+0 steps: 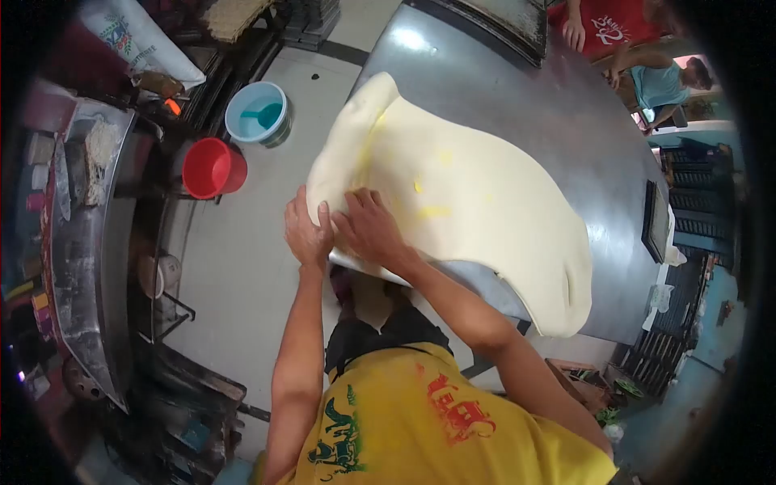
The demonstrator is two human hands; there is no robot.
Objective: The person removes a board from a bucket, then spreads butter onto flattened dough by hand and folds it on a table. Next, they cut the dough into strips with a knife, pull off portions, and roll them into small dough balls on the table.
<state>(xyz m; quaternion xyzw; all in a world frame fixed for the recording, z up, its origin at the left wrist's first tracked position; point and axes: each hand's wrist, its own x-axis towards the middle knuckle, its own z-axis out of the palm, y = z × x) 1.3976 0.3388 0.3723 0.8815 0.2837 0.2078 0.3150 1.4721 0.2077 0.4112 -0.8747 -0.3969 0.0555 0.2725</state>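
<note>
Touching the dough at its edge, the left hand and right hand lay side by side, closure of either undeterminable; dough spread beyond and rightward of them across the table.

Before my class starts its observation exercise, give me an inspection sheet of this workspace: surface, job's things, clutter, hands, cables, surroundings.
Surface: shiny metal table, bright with reflected light.
Job's things: wide sheet of pale dough with yellow streaks; its left edge looks folded over.
Clutter: dark tray at the table's right side; red bucket and pale blue bucket left of the table.
Hands: left hand and right hand both on the dough near its left edge; grip unclear.
Cables: nothing seen.
Surroundings: person in red and person in light blue beyond the table.
</note>
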